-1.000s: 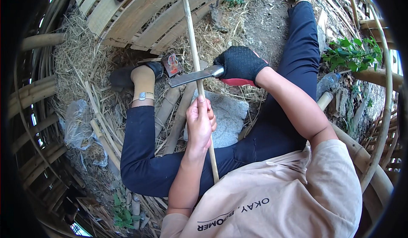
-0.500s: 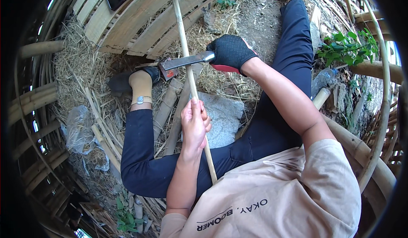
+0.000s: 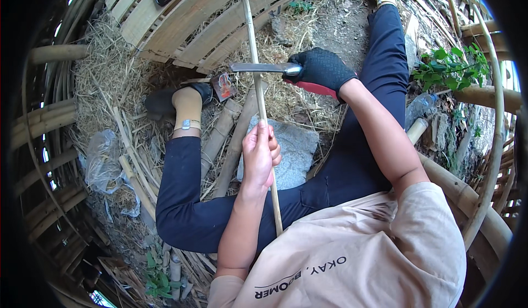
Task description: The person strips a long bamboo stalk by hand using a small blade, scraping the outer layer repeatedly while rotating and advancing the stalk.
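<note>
I see the left hand (image 3: 260, 155) gripping a bamboo strip (image 3: 256, 82); the right hand (image 3: 322, 68) (black-gloved) clenches a knife (image 3: 264, 67) laid across it, farther off.

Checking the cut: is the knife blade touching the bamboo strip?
Touching. The head view shows the knife blade, held by the gloved right hand, lying straight across the bamboo strip with no gap, while the left hand grips the strip lower down.

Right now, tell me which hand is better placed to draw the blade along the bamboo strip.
Right. The gloved right hand already grips the knife, whose blade crosses the bamboo strip. The bare left hand is busy steadying the strip lower down.
</note>
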Available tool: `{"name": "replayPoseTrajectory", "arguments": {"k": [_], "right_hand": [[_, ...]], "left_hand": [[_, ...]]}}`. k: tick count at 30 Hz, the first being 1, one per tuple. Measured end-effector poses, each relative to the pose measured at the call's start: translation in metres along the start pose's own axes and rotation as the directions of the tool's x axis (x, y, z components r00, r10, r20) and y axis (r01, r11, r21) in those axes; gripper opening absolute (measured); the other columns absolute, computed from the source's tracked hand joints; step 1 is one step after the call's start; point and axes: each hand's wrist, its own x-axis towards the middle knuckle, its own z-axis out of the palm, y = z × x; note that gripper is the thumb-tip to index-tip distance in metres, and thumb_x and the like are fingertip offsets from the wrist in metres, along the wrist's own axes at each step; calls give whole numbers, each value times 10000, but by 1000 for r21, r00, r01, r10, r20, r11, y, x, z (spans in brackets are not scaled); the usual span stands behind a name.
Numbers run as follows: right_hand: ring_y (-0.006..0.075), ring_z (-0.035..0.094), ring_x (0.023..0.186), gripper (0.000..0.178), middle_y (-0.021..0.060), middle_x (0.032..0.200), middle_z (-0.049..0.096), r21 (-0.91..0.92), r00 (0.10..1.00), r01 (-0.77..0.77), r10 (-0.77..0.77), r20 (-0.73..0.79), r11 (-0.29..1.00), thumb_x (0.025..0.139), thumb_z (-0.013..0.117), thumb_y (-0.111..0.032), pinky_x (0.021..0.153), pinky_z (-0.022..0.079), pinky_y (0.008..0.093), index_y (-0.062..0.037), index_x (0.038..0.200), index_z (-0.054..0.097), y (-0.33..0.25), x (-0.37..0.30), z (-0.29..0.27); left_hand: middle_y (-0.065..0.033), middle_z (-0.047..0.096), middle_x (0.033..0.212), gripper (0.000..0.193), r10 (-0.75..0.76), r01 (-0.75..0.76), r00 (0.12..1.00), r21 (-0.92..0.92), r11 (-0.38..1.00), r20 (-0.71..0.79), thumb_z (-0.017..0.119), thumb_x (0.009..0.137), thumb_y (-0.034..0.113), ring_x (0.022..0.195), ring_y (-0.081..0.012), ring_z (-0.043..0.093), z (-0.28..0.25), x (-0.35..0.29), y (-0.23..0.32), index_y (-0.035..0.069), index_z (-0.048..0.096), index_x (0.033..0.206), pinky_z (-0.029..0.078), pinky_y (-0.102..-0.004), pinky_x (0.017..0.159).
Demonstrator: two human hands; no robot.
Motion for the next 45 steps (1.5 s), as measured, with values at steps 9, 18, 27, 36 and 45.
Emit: {"name": "replayPoseTrajectory", "arguments": {"k": [9,18,27,36,45], "right_hand": [[365,708,864,252,157,891,732,-128,997,21,-11,80,991,833,681,-381,790,558,456,-166,932,768,-4,19,10],[369,700,829,177,154,840,719,-112,998,50,-53,-24,992,794,670,-294,763,553,467,-152,869,742,3,28,25],[374,706,841,247,174,883,730,52,977,-147,153,-149,988,849,662,-345,787,558,456,-141,946,761,15,38,12],[381,706,902,361,191,959,733,-6,994,-89,89,-62,996,861,689,-456,836,552,449,-170,1070,757,24,29,4],[380,701,892,335,167,920,732,-116,983,129,-112,146,985,836,689,-467,839,551,465,-172,981,755,18,23,14]], "left_hand": [[91,287,592,343,53,-50,998,78,996,-46,389,1113,384,428,0,216,2,-2,-2,136,458,886,156,-207,378],[91,280,590,338,58,-55,998,78,995,-31,389,1114,383,426,-2,215,-1,2,1,138,458,891,162,-212,374],[88,291,592,343,25,-22,999,75,997,-30,384,1116,375,420,-2,217,6,-5,-1,138,453,879,166,-212,371],[88,304,596,341,21,-20,1000,51,999,-11,393,1117,355,427,1,230,6,2,-3,131,447,865,168,-206,371],[94,303,595,351,24,-25,1000,17,1000,17,406,1111,373,427,9,229,2,0,-7,138,449,854,162,-201,370]]}}
